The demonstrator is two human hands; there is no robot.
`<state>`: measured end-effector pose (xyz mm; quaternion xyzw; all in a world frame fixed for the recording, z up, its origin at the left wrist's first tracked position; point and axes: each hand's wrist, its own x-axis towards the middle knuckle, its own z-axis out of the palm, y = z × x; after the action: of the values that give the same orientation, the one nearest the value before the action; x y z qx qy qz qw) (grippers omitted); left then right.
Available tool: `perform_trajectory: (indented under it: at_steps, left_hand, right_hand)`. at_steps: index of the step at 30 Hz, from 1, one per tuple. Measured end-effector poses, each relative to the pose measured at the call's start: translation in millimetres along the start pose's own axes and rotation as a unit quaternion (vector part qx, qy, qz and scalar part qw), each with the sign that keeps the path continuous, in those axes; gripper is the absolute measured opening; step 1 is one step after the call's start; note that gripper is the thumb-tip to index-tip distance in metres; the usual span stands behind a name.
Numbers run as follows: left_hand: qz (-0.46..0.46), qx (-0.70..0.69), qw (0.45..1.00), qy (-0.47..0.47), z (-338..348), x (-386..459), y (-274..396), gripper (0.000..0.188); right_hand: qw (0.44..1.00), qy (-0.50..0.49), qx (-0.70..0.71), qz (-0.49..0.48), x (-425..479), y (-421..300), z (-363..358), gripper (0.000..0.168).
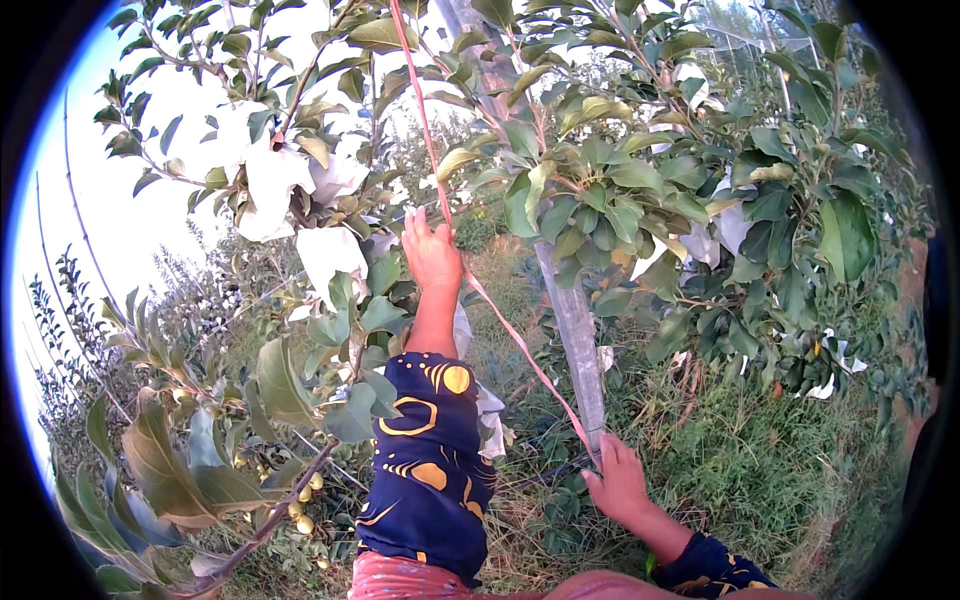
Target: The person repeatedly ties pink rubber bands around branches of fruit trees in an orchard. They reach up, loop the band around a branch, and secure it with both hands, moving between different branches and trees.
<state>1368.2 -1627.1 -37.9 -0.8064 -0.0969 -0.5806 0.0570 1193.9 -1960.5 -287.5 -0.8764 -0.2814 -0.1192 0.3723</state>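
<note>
A pink plastic tie strip (pixel 517 335) runs from the top of the view down to the lower right. My left hand (pixel 433 259) is raised among the branches with the strip at its fingers, and the line bends there. Lower down, the strip meets the thumb and forefinger of my right hand (pixel 621 480), close to the grey post (pixel 570 330). Just left of my left hand hang white fruit bags (pixel 334 259) on a leafy apple branch. What lies inside the bags is hidden.
A leafy branch (pixel 255 540) crosses the lower left, near small yellow fruit (pixel 304 510). More leaves (pixel 607 195) and white bags (pixel 720 225) hang at the right. A thin wire (pixel 330 457) passes behind my left arm. Tall grass (pixel 750 450) covers the ground.
</note>
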Motion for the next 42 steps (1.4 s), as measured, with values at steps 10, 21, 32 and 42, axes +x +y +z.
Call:
perform_trajectory:
  at_steps: [10, 21, 32, 42]
  left_hand:
    - [0.055, 0.091, 0.992, -0.069, 9.0, 26.8, -28.3, 0.016]
    - [0.100, 0.082, 0.989, -0.076, 24.4, 31.9, -22.1, 0.017]
    - [0.106, 0.122, 0.986, -0.048, 28.3, 34.1, -34.9, 0.020]
    - [0.093, 0.139, 0.982, -0.087, 26.5, 33.5, -25.6, 0.020]
  right_hand:
    - [0.944, -0.268, 0.153, -0.113, -20.3, 18.7, -2.0, 0.031]
    - [0.668, -0.699, 0.104, -0.232, -196.5, 209.7, 198.8, 0.029]
    - [0.797, -0.386, 0.441, -0.144, -184.6, 174.9, 93.2, 0.022]
    - [0.555, -0.815, -0.010, 0.166, -169.8, 188.3, 140.8, 0.018]
